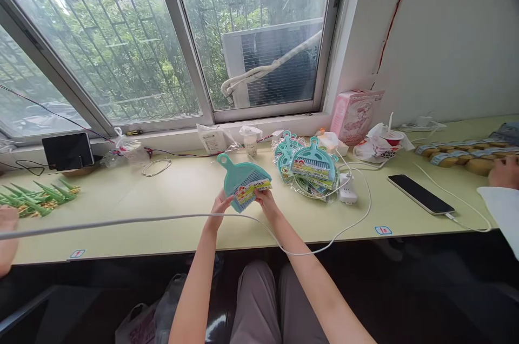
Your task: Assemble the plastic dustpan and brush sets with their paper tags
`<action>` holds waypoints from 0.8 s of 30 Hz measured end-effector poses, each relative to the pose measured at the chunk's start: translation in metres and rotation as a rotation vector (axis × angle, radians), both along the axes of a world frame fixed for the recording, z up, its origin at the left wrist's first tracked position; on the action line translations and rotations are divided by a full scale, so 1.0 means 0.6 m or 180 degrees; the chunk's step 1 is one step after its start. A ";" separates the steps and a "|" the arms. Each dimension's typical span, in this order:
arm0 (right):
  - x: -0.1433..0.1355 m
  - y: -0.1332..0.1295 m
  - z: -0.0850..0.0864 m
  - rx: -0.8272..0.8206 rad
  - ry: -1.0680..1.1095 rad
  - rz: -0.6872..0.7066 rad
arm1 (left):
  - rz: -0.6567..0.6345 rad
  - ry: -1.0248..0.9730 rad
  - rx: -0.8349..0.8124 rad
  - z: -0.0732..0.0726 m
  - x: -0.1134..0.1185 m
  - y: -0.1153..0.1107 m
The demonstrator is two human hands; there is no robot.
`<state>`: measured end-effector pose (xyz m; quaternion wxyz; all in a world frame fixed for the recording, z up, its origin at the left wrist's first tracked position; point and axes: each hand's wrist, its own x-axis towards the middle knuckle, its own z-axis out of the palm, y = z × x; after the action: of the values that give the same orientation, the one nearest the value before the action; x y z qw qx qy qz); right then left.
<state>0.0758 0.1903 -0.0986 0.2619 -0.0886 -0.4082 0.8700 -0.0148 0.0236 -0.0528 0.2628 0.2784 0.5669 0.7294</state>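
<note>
Between my two hands is a teal mini dustpan point(237, 173) with a small brush point(248, 184) nested in it, bristles showing and a yellow printed label across. My left hand point(220, 209) grips the dustpan's lower left edge, thumb on the front. At the lower right, my right hand point(265, 200) is closed on the same set near the label's end. The handle loop points up and to the left. Just right of my hands lies a pile of similar dustpan and brush sets point(312, 165), some in clear wrapping.
A white cable point(162, 218) runs across in front of my forearms to a white power strip point(347, 188). A phone point(420, 194) lies farther right. Green plants point(38, 198) and another person's hand point(8, 219) are at left; another person's hand point(504, 172) is by brown brushes point(454, 154) at right.
</note>
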 end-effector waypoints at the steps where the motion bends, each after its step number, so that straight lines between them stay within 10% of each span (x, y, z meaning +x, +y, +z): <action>1: -0.001 0.002 -0.002 -0.0058 -0.0032 -0.0051 | 0.0021 0.0003 0.0109 -0.002 0.000 0.001; 13: -0.005 0.013 -0.010 -0.0258 -0.0468 -0.0360 | 0.0347 0.0408 0.0358 -0.032 0.048 0.060; 24: -0.002 0.009 0.003 -0.0422 -0.0604 -0.0777 | 0.0522 0.0577 0.0431 -0.053 0.025 0.039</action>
<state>0.0744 0.1955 -0.0968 0.3195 -0.2364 -0.3590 0.8445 0.0005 0.0470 -0.0844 0.1306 0.3130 0.5587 0.7568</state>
